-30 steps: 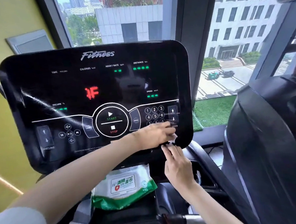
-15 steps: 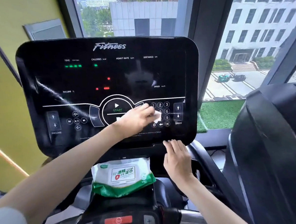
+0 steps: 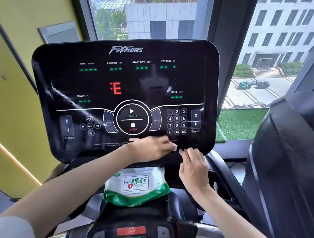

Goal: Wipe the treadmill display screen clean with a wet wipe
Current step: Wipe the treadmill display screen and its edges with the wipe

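Fingers (image 3: pixel 166 145) of the left hand (image 3: pixel 149 149), blurred, pinch the wet wipe (image 3: pixel 175 147) against the display screen (image 3: pixel 127 80) near its lower edge; the right hand (image 3: pixel 194 170) rests relaxed fingers, close together, just beside it.

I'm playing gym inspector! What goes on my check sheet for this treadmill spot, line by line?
Surface: the black screen is lit, with a red E, green dashes and a glare streak at the left.
Job's things: the wipe is pressed on the screen's bottom edge, below the number keys.
Clutter: a pack of wipes sits on the ledge under the screen.
Hands: the left hand holds the wipe; the right hand is open, fingertips at the screen's lower rim.
Cables: nothing seen.
Surroundings: window, yellow wall, and another black machine at the right.
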The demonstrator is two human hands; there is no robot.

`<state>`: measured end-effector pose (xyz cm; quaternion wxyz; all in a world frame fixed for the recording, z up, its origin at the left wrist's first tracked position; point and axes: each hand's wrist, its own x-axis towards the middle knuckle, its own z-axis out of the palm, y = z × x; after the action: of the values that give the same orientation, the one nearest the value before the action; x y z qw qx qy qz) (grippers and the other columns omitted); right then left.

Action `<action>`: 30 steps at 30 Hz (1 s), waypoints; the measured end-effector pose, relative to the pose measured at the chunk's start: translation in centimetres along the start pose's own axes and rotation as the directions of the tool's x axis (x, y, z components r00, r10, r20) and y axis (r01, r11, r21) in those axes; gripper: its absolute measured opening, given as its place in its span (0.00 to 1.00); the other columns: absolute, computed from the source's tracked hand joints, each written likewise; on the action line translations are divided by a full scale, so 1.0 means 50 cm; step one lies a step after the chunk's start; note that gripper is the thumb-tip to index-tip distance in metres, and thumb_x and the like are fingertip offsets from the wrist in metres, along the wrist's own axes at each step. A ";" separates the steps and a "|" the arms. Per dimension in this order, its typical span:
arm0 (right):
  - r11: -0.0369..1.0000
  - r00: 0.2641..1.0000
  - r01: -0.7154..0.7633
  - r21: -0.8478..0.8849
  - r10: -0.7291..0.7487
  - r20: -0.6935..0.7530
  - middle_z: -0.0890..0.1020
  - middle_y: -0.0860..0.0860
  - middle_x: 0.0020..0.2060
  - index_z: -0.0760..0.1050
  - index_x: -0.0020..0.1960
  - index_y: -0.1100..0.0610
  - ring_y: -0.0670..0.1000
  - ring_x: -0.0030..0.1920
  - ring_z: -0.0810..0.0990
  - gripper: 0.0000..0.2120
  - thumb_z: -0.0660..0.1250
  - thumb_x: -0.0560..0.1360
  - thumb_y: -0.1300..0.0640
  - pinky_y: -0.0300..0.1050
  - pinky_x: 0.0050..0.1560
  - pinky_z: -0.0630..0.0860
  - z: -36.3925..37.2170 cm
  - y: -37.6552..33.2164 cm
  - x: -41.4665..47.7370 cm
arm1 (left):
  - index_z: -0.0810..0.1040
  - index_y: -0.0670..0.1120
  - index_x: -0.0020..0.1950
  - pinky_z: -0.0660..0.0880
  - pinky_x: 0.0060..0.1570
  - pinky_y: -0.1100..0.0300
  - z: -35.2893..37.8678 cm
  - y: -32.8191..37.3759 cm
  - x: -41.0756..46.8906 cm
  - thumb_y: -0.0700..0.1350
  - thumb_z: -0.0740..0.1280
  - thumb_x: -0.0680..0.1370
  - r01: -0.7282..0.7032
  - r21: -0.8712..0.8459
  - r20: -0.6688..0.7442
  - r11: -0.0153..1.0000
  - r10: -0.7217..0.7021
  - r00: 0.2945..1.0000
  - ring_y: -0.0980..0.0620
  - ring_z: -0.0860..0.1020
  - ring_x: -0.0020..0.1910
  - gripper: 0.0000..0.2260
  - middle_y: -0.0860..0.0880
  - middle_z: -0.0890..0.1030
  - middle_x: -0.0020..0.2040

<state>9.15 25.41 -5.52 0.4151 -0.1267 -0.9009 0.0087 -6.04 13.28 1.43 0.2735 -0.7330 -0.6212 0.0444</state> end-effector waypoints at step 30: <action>0.994 0.996 -0.086 0.065 0.087 -0.021 0.75 0.54 0.35 0.79 0.46 0.63 0.54 0.39 0.70 0.14 0.56 0.67 0.68 0.46 0.45 0.70 0.000 -0.005 -0.001 | 0.79 0.45 0.57 0.71 0.30 0.62 0.014 0.031 0.025 0.27 0.68 0.63 0.202 -0.321 0.059 0.925 -0.194 0.979 0.47 0.72 0.45 0.25 0.46 0.76 0.46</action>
<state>9.15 25.17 -5.54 0.4288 -0.1523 -0.8889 0.0540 -4.68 14.58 0.49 0.1439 -0.7010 -0.6943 -0.0772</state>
